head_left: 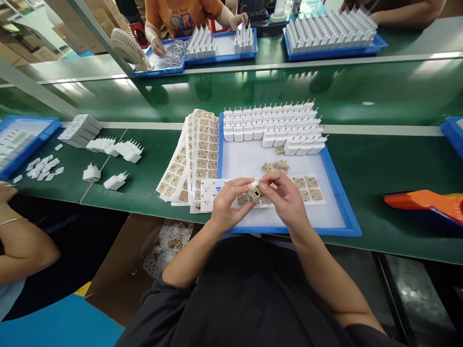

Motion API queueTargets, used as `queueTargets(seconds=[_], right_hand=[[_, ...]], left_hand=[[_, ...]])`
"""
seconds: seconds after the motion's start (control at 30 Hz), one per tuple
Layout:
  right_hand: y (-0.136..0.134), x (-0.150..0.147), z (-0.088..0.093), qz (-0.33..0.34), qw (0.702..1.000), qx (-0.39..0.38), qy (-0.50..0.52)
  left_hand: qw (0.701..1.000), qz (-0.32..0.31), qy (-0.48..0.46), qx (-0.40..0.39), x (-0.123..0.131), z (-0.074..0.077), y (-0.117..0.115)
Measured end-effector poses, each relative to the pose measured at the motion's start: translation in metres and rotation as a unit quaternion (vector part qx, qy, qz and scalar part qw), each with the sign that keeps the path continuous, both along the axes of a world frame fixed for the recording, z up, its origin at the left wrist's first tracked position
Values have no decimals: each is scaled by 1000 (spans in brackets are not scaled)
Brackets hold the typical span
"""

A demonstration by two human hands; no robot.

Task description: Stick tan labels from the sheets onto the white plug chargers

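My left hand (231, 203) grips a white plug charger (255, 193) by its side, its port face turned up toward me with a tan sticker on it. The fingers of my right hand (284, 195) are pinched at the charger's upper right edge, touching the sticker side. Beneath both hands lies a sheet of tan stickers (311, 189), partly covered by them. Behind the hands, in the blue-rimmed tray (342, 202), stand rows of white plug chargers (273, 126) with pins up. Crumpled tan sticker scraps (275, 166) lie between the rows and my hands.
Stacked sticker sheets (202, 154) lie left of the tray. Farther left are loose chargers (115, 180) and small white pieces (45, 167). An orange object (427, 205) lies at the right. Across the bench, a person's hands (238, 20) work at another tray. A cardboard box (125, 260) stands below.
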State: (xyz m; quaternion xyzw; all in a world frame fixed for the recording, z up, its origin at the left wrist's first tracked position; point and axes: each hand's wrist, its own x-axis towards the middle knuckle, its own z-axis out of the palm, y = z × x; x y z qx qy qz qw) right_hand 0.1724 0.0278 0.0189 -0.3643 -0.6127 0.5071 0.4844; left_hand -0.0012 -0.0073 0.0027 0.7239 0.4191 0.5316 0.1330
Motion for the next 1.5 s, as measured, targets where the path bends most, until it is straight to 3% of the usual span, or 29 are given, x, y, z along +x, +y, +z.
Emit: queueTargets(seconds=[0.1,0.17,0.27,0.37,0.47,0.6,0.8,0.87,0.93,1.03,1.13,1.23,1.33,1.4,1.5], right_hand=[[0,2,7,-49,982,154,-97],[0,2,10,-56,969,202,-131],[-2,4,10,-36,967,213,-134],[-2,10,9,2,976,205,-72],[3,15,12,-22,988,153,-12],[15,12,21,-41,978,154,-132],[13,1,24,9,935,310,-171],[11,5,25,57,939,305,-152],[13,12,25,78,955,249,-142],[27,26,17,-36,965,163,-205],[49,40,-2,-199,915,139,-321],[65,47,-23,-158,883,150,-417],[67,49,-31,-133,870,183,-438],[64,49,-31,-132,867,202,-437],[61,47,-30,-115,871,222,-423]], left_hand=[[1000,-2,-16,-26,1,3,-2],[999,-6,-22,-31,2,5,-3],[998,2,-32,-51,2,4,-4],[991,35,-81,-102,0,-1,-3],[983,58,-124,-120,-2,-3,-1],[988,43,-101,-109,-2,0,-2],[989,45,-91,-104,-2,1,-2],[986,50,-111,-115,-4,-1,0],[982,61,-129,-127,-4,-2,2],[973,74,-172,-132,-4,0,2],[968,106,-191,-123,-12,7,1],[964,188,-163,-98,-47,10,3],[938,312,-137,-64,-112,4,0],[907,405,-96,-69,-164,-5,-7],[833,533,35,-145,-230,-22,-21]])
